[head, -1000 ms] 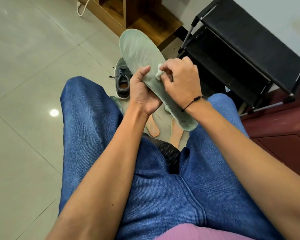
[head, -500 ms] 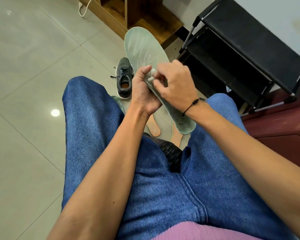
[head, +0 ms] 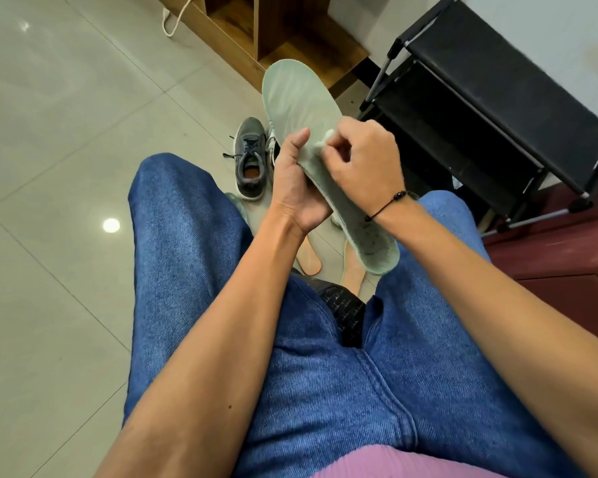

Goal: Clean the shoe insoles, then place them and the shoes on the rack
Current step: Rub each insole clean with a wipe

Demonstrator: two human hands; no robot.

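A pale green insole (head: 297, 98) is held up over my knees, toe end pointing away. My left hand (head: 296, 188) grips its middle from underneath, thumb along its left edge. My right hand (head: 363, 160) pinches a small white wad (head: 327, 136) and presses it against the insole's top face. The heel end (head: 377, 250) shows dark specks. On the floor beyond my knees stands a grey lace-up shoe (head: 251, 160); a second shoe is mostly hidden behind the insole. A second green insole (head: 237, 205) peeks out beside my left knee.
A black two-tier shoe rack (head: 491, 98) stands at the right, its shelves bare. A wooden cabinet (head: 273, 25) is behind the shoes, a dark red cabinet (head: 567, 257) at the right. My bare feet (head: 311, 260) rest on the tiled floor (head: 66, 132).
My right hand with the white wad has rubbed across the middle of the insole, left then back right. The insole has stayed in my left hand.
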